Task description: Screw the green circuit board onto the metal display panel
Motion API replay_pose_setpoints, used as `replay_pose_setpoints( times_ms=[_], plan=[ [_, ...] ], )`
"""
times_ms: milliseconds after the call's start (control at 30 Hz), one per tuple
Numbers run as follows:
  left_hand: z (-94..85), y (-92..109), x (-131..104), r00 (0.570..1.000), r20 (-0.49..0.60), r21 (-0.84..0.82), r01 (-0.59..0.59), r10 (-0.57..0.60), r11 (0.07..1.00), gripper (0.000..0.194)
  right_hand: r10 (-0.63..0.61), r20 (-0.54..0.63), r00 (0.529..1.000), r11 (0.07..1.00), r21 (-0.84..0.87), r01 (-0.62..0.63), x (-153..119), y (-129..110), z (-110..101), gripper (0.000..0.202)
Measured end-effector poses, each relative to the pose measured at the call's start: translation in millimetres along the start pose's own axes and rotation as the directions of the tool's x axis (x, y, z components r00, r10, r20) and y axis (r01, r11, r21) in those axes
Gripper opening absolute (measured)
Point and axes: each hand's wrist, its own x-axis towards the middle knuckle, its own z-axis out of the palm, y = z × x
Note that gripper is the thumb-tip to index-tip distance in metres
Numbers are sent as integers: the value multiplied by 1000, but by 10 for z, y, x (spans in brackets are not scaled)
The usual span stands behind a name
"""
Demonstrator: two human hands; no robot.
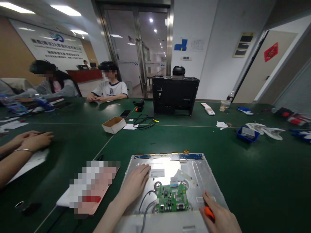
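Left hand: I see my left hand (135,184) lying flat, palm down and fingers together, on the bare metal panel (194,171); it holds nothing.
Right hand: my right hand (218,216) is closed around an orange-handled tool (209,212) at the panel's near right corner; the tool's tip is hidden, so I cannot tell what kind it is.
Circuit board: a green circuit board (172,198) sits on the panel between my two hands, apart from both, nearer the bottom edge.
Cables: grey cables (145,202) curve from the board's left side toward me, passing just beside my left wrist.
Panel top: a blue strip (167,156) runs along the far edge.
Left of panel: a blurred flat thing (89,187) lies just beside the panel on the green table (255,181).
Farther off: a cardboard box (113,125), a black coiled cord (144,122), a black monitor back (175,95) and a blue tray (247,134) stand well apart.
Others: a co-worker's hands (31,139) rest at the left; other people sit across the table.
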Motion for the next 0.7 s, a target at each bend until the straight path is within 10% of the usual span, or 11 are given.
replay_pose_setpoints(
  times_ms=[400,700],
  plan=[
    [-152,242,-572,990,92,-368,136,-109,920,24,-48,17,999,999,14,48,549,-111,-339,25],
    [-130,367,-533,975,143,-389,215,-171,896,20,-157,177,971,986,81,145,735,-240,-376,20]
  ],
)
